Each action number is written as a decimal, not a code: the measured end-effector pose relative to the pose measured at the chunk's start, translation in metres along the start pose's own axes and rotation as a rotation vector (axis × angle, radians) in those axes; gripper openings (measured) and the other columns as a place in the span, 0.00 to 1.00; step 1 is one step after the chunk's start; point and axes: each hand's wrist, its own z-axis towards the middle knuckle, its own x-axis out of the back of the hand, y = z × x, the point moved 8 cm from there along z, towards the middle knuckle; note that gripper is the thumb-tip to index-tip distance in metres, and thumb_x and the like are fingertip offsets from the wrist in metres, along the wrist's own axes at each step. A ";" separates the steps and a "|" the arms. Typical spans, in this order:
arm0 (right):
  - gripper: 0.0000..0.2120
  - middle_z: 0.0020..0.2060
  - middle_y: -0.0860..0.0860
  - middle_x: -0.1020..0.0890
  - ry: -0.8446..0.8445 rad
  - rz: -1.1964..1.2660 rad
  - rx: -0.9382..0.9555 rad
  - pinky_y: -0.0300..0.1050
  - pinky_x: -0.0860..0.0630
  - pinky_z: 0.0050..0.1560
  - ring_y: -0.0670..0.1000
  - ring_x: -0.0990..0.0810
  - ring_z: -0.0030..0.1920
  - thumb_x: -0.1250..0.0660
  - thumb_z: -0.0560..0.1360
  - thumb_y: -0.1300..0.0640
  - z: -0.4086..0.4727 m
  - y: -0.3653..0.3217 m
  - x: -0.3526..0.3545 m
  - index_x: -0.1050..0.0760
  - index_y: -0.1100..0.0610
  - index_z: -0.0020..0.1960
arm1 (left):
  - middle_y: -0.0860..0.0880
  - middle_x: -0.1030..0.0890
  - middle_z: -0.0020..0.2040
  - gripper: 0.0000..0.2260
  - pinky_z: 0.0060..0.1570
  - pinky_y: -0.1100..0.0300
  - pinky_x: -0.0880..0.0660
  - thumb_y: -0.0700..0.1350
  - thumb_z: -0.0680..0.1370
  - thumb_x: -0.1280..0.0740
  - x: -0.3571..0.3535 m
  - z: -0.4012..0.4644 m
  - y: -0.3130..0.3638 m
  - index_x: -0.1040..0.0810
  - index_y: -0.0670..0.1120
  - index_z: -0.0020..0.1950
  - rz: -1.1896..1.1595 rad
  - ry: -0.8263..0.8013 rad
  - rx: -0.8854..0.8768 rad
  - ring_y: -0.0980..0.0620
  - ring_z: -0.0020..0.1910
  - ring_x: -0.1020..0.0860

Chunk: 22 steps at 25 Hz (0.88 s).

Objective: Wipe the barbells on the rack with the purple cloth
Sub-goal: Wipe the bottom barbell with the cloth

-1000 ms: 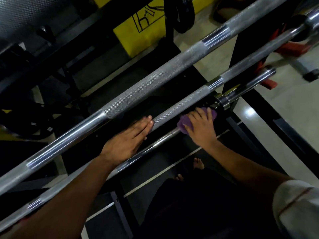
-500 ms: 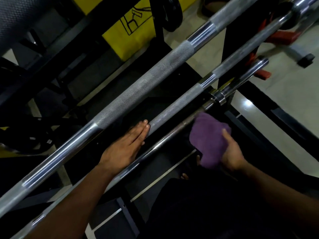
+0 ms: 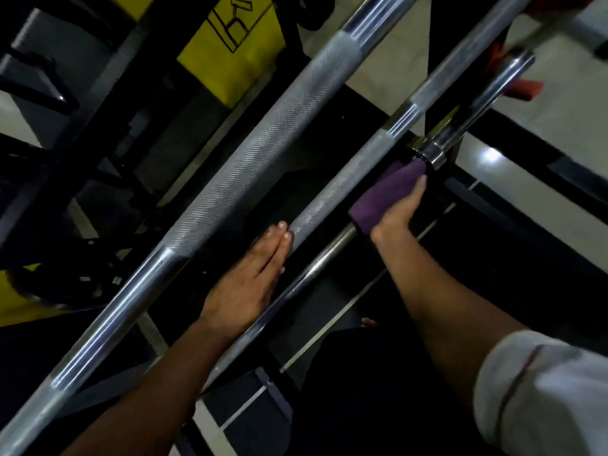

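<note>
A: Your right hand [image 3: 396,213] wrapped the purple cloth [image 3: 383,195] round the lowest thin steel barbell [image 3: 316,263], just below its chrome collar [image 3: 434,153] at two o'clock.

B: And your left hand [image 3: 245,284] lay flat, fingers straight, on the knurled middle barbell [image 3: 332,195].

**Count at the rack**

Three barbells lie side by side: the top barbell [image 3: 263,143], the middle barbell [image 3: 388,139], the lowest barbell [image 3: 316,261]. One purple cloth [image 3: 385,192]. Two hands: left hand [image 3: 246,284], right hand [image 3: 398,212]. One yellow pad [image 3: 230,51].
</note>
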 end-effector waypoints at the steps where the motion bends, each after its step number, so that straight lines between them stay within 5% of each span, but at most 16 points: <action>1: 0.23 0.42 0.44 0.14 -0.024 -0.019 -0.012 0.42 0.24 0.60 0.45 0.17 0.48 0.43 0.80 0.33 -0.006 0.024 0.005 0.20 0.49 0.52 | 0.40 0.44 0.81 0.25 0.77 0.49 0.42 0.38 0.83 0.42 0.001 0.001 0.001 0.43 0.37 0.79 0.003 0.008 -0.018 0.44 0.80 0.44; 5: 0.33 0.49 0.47 0.14 0.075 -0.266 -0.026 0.52 0.23 0.64 0.51 0.16 0.53 0.36 0.64 0.22 -0.020 0.062 0.034 0.21 0.49 0.51 | 0.41 0.46 0.81 0.26 0.78 0.50 0.44 0.36 0.83 0.40 0.000 -0.001 0.003 0.44 0.38 0.80 -0.015 0.016 -0.039 0.44 0.80 0.45; 10: 0.19 0.43 0.50 0.14 0.132 -0.286 0.261 0.46 0.18 0.46 0.50 0.14 0.43 0.31 0.76 0.37 0.014 -0.037 -0.003 0.20 0.54 0.49 | 0.45 0.46 0.82 0.27 0.77 0.51 0.41 0.36 0.83 0.38 0.001 0.002 -0.003 0.43 0.40 0.80 -0.101 0.058 -0.030 0.48 0.81 0.46; 14: 0.15 0.44 0.48 0.13 0.067 -0.325 0.344 0.46 0.19 0.46 0.48 0.15 0.43 0.23 0.72 0.47 -0.003 0.031 0.019 0.19 0.54 0.54 | 0.46 0.45 0.82 0.27 0.77 0.60 0.45 0.35 0.83 0.38 -0.002 0.001 -0.005 0.42 0.41 0.80 -0.214 0.098 -0.062 0.51 0.81 0.47; 17: 0.21 0.48 0.49 0.14 0.099 -0.516 0.385 0.44 0.19 0.49 0.47 0.15 0.46 0.24 0.72 0.44 -0.024 0.076 0.041 0.19 0.55 0.59 | 0.45 0.45 0.82 0.25 0.77 0.58 0.43 0.36 0.84 0.40 -0.006 0.002 -0.009 0.41 0.41 0.80 -0.271 0.123 -0.097 0.51 0.80 0.46; 22: 0.24 0.51 0.50 0.18 0.150 -0.950 0.519 0.37 0.26 0.43 0.49 0.17 0.49 0.31 0.76 0.39 -0.044 0.043 0.030 0.22 0.56 0.63 | 0.48 0.46 0.82 0.26 0.77 0.57 0.42 0.38 0.84 0.42 -0.008 0.003 -0.010 0.43 0.44 0.81 -0.327 0.152 -0.125 0.50 0.80 0.46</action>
